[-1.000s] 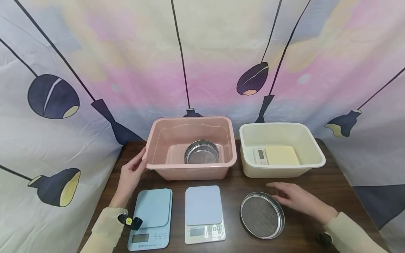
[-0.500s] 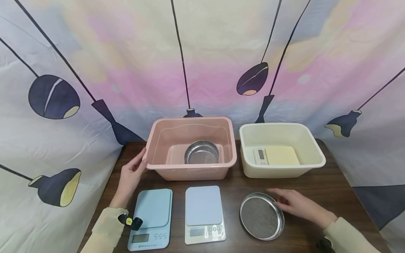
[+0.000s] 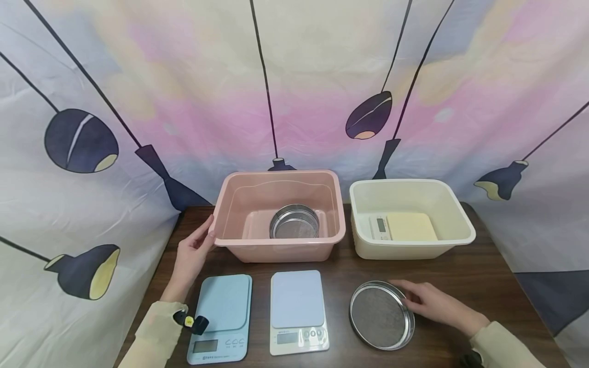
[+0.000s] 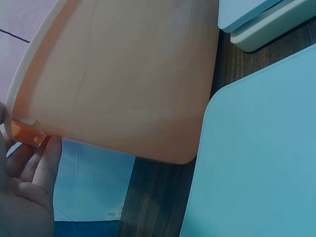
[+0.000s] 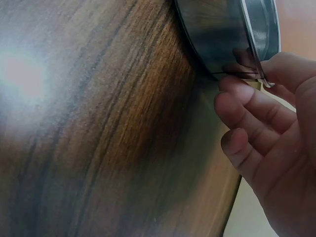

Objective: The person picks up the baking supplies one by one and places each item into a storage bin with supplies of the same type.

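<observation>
My left hand (image 3: 191, 254) holds the left rim of a pink plastic basin (image 3: 278, 251); in the left wrist view its fingers (image 4: 48, 160) curl up under the basin's lip. Inside that basin lies a round metal sieve (image 3: 294, 225). On the table at the right, a second round sieve (image 3: 382, 315) with fine mesh and a steel rim lies flat. My right hand (image 3: 437, 305) pinches this sieve's right edge. The right wrist view has the thumb (image 5: 286, 69) over the rim and the fingers (image 5: 237, 91) against the outer wall.
A light blue kitchen scale (image 3: 223, 317) and a white kitchen scale (image 3: 298, 312) lie along the front of the dark wooden table (image 3: 338, 286). Behind the right sieve stands a cream basin (image 3: 405, 250) holding a scale with a yellow platform (image 3: 411, 226). A patterned curtain (image 3: 303, 76) hangs behind.
My right hand has come from just beside the sieve onto its right edge, the thumb now over the rim. The left hand has stayed at the pink basin.
</observation>
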The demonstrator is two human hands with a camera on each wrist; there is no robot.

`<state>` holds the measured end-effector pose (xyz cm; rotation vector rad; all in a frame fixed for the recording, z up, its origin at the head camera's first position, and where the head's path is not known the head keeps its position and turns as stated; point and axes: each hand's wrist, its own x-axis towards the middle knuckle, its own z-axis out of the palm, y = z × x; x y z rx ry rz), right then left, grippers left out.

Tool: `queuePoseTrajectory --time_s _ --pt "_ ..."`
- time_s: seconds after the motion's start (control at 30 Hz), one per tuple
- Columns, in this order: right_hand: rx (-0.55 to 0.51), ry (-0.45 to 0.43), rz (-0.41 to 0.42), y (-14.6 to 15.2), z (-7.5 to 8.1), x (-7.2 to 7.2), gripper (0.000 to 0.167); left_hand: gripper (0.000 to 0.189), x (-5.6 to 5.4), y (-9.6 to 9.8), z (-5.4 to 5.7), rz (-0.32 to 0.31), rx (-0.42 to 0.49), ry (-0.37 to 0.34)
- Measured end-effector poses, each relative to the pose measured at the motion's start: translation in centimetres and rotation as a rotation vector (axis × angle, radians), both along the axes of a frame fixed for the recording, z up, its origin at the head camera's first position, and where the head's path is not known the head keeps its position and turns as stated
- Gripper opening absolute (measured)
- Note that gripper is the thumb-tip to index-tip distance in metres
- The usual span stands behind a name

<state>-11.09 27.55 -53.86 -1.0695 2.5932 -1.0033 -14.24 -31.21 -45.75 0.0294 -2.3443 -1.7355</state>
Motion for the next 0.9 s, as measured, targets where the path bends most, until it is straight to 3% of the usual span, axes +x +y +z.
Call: queuePoseTrajectory --time_s 0.47,0.73,0.9 --pt "-0.045 -0.1 -0.01 0.37 -0.15 0.08 0.046 0.047 -0.15 0.12 0.01 0.001 0.004 0.004" --pt "-0.053 -0.059 0.01 -0.09 0.3 0.21 0.046 0.047 -0.13 0.04 -0.09 0.006 0.005 0.006" --pt "-0.016 0.011 -0.011 -0.23 0.57 0.24 0.045 0.047 -0.08 -0.06 -0.13 0.005 0.006 0.008"
